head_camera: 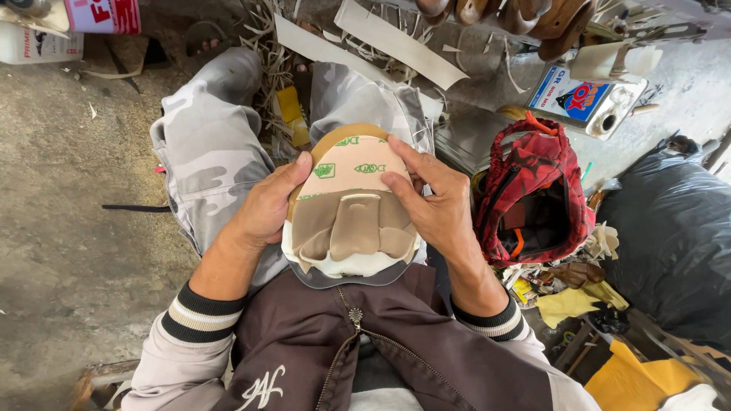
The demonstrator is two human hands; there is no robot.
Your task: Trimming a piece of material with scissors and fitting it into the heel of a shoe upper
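Centre frame, over my lap: my left hand (pixel 266 209) grips the shoe upper on its last (pixel 349 209) from the side, my right hand (pixel 434 205) pinches its other edge, thumb on the insole board (pixel 350 171). I'd press evenly, keeping edges aligned.

We note a red patterned bag (pixel 533 202) standing open on the floor, a black plastic sack (pixel 670 251) beside it. A blue-labelled metal can (pixel 582 100) lies above the bag. Pale strips (pixel 396 38) and offcuts litter the concrete floor (pixel 68 228); yellow cloth (pixel 567 304) lies below the bag
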